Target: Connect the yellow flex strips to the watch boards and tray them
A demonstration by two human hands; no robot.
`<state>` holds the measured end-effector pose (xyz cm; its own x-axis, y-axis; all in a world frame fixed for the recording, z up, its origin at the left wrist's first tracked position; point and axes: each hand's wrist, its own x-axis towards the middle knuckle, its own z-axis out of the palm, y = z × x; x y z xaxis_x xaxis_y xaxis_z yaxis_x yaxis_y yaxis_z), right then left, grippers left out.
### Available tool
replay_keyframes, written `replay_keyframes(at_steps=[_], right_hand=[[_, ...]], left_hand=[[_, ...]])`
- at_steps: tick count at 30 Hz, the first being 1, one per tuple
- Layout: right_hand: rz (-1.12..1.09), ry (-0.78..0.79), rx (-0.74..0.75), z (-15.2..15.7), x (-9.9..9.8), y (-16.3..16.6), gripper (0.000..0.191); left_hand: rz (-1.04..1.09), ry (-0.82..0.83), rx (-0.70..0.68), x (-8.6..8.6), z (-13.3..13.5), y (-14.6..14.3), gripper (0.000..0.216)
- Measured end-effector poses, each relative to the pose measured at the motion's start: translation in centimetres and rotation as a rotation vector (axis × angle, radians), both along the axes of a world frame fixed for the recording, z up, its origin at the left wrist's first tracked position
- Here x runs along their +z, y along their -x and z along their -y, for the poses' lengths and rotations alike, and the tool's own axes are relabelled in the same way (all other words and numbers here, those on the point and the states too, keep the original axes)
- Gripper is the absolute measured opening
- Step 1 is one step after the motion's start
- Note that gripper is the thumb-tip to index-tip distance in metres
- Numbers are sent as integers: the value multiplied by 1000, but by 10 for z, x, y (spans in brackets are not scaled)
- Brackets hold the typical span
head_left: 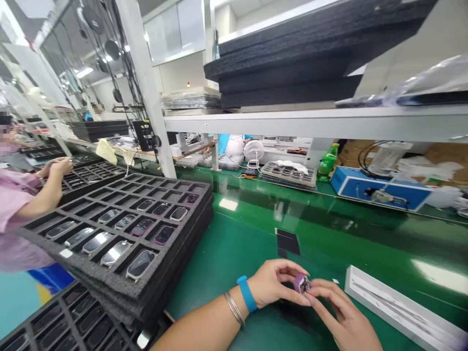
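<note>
1. The left hand (278,285), wearing a blue wristband (247,293) and metal bangles (234,308), grips a small purple-cased watch (302,283) with its fingertips.
2. The right hand (343,317) closes on the same watch from the other side, so it sits held between both sets of fingers, above the green worktop (248,248).
3. Just right of the fingers lies a long white box (398,312).
4. Left of the fingers, stacked black foam trays (120,282) hold rows of similar watches; beyond them, a co-worker's hands (60,166) rest near another tray.
</note>
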<state>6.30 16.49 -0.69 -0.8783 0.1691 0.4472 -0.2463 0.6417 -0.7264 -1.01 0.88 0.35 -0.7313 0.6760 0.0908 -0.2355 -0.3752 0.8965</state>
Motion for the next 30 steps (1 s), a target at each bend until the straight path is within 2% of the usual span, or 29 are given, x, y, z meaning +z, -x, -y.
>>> replay_keyframes(at_steps=[7, 15, 18, 21, 26, 28, 30], right_hand=[[28, -7, 61, 9, 7, 1, 30], [-129, -42, -35, 29, 23, -16, 5], [-106, -26, -56, 26, 24, -16, 8], [-70, -45, -60, 23, 23, -16, 9], [-136, -119, -10, 23, 27, -19, 5], [-201, -73, -50, 15, 32, -18, 5], [-250, 85, -197, -2, 38, -15, 10]], left_hand=[[75, -13, 12, -2, 2, -2, 56], [210, -43, -77, 10, 6, -16, 40], [214, 37, -4, 16, 5, -17, 40], [211, 113, 11, 17, 4, -16, 42], [209, 104, -15, 12, 4, -11, 41], [235, 76, -12, 11, 5, -9, 40], [284, 50, -13, 11, 7, -7, 41]])
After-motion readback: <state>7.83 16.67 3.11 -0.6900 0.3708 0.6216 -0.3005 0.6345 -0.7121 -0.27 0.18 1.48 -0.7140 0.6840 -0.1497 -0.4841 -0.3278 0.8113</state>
